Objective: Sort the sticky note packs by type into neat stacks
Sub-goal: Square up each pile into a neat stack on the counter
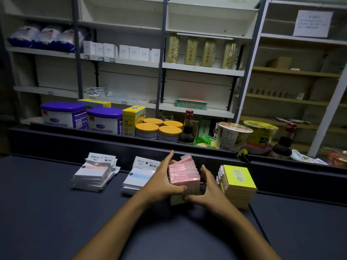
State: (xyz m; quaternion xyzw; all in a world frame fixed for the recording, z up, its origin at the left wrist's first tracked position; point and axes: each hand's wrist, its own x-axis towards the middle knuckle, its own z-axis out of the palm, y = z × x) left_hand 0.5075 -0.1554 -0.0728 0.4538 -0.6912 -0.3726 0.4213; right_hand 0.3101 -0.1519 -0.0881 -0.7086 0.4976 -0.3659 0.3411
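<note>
2 bare forearms reach forward over the dark table point(56, 212). The left hand point(161, 182) and the right hand point(204, 188) clasp a stack of pink sticky note packs point(185, 175) from either side, fingers curled round its edges and thumbs meeting at its near face. The pink packs sit fanned and uneven, and a paler yellow pack shows at the bottom of the stack, just beside the thumbs.

Just right of the right hand stands a stack of yellow sticky note packs point(241, 182), its top pack printed 2207. To the left, partly behind the left wrist, lies a stack of white packs with a blue band point(136, 180). Farther left, well apart from the hands, a stack of white packs with a pink band point(93, 175) lies slightly skewed.

Behind the table's raised back edge stand 2 purple-lidded tubs point(63, 114), orange-lidded tins point(159, 129), a dark sauce bottle point(187, 128) and instant noodle cups point(233, 136). Shelves point(202, 69) behind carry white boxes and tan packets.
</note>
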